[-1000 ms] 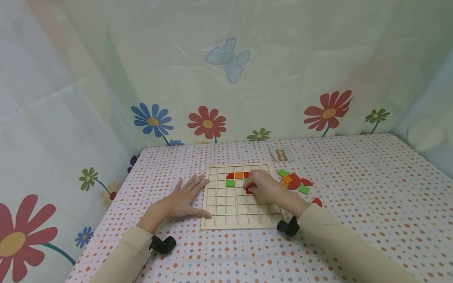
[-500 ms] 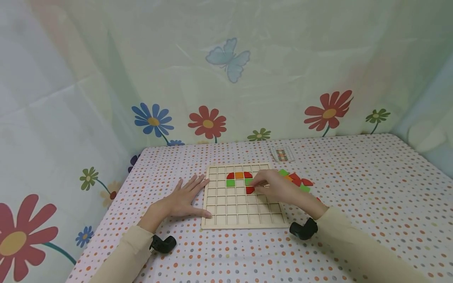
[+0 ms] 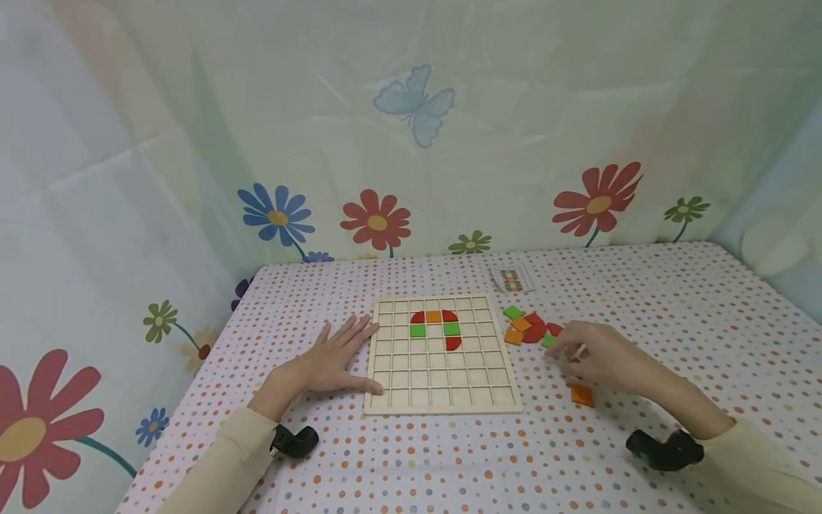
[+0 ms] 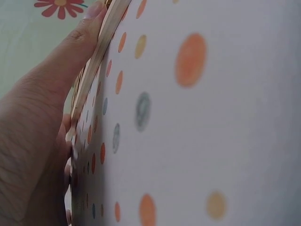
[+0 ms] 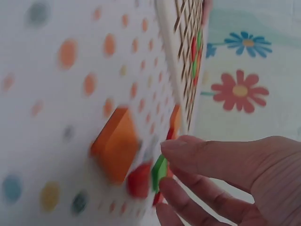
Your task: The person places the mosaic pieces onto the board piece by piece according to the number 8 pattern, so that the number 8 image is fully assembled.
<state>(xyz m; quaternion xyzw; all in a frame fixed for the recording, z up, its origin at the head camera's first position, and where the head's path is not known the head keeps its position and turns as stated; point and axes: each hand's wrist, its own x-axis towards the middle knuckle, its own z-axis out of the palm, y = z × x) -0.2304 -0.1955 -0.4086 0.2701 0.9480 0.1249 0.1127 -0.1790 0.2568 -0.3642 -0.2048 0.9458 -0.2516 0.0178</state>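
My left hand (image 3: 337,360) lies with straight fingers on the left edge of a wooden grid board (image 3: 443,408). In the left wrist view its thumb (image 4: 80,40) rests along the board's rim. Set in the board are two red quarter-round pieces, an orange square (image 3: 433,316) between them, two green squares and another red quarter-round (image 3: 453,343) below the right one. My right hand (image 3: 600,357) is over the loose pieces right of the board. Its thumb and fingers are apart, close to a green square (image 5: 159,173) and a red piece (image 5: 139,180).
Loose green, orange and red pieces lie right of the board, among them an orange square (image 3: 514,336) and a red piece (image 3: 534,333). An orange tile (image 3: 581,395) lies nearer the front. A small pattern card (image 3: 511,279) is behind the board on the dotted tablecloth (image 3: 706,321).
My right hand has let go of the red quarter-round in the board and moved right to the loose pieces. An orange tile now shows in front of it. The left hand has stayed put.
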